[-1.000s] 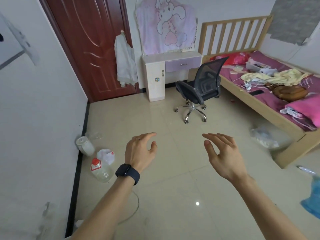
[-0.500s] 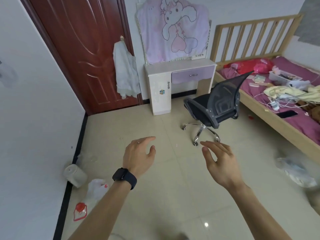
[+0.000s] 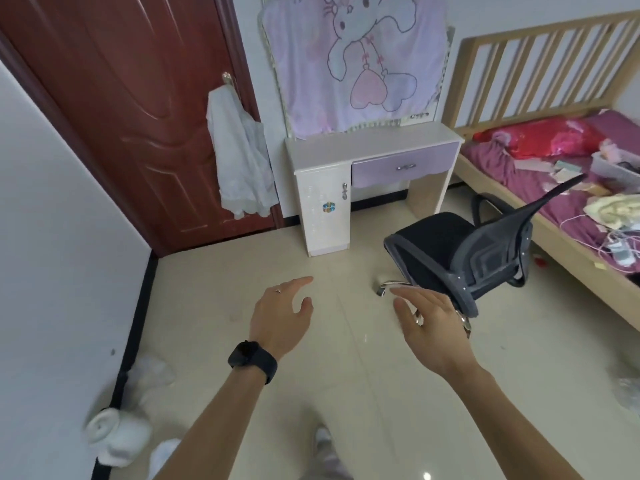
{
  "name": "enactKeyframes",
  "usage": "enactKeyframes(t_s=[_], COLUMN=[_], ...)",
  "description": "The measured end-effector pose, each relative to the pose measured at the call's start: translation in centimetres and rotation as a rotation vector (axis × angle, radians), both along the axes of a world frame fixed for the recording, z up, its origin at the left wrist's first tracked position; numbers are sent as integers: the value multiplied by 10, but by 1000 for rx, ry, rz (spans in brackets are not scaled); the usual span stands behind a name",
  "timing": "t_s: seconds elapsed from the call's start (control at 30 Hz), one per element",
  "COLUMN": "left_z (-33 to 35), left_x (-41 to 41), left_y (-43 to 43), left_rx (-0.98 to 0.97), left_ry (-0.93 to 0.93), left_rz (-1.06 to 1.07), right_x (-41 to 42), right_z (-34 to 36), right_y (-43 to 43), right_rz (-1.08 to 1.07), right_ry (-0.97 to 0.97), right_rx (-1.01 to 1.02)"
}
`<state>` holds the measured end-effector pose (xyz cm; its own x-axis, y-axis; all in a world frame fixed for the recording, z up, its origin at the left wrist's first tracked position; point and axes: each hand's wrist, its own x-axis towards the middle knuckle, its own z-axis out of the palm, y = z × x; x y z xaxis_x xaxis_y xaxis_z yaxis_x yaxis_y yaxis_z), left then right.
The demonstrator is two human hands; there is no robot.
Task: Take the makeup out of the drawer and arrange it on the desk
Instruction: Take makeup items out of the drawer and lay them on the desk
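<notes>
Hovering loose-fingered, empty, left hand point(image 3: 281, 318) and right hand point(image 3: 429, 329) face the distant drawer point(image 3: 403, 167).

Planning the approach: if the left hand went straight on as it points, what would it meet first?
Probably the desk, at its cupboard end; only bare floor shows before the left hand, depth unclear.

One wide-angle camera rides on my head, facing forward and down across the tiled floor point(image 3: 214, 289) toward the desk point(image 3: 367, 143) at the far wall, well away from me. My left hand point(image 3: 280, 317) and right hand point(image 3: 429, 323) are nearest the lens, low in the middle. The door point(image 3: 121, 116) fills the upper left and the bed point(image 3: 512, 171) the right edge.
</notes>
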<state>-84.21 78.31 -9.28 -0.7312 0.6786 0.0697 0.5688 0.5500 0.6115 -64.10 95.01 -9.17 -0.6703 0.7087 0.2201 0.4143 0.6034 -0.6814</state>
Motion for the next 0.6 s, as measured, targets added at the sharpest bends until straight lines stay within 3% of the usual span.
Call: enactKeyframes(t_s=[0.27,0.6], left_z=[-8,-32], left_x=[-161,-300], left_y=[149,339], left_rx=[-69,-79], left_ry=[22,20], left_rz=[-126,-185], right_x=[-134,-255], right_z=[-9,-45], right_y=[122,274], right_rz=[-124,-262], right_ry=[-21,53], right_rx=[-94,-223])
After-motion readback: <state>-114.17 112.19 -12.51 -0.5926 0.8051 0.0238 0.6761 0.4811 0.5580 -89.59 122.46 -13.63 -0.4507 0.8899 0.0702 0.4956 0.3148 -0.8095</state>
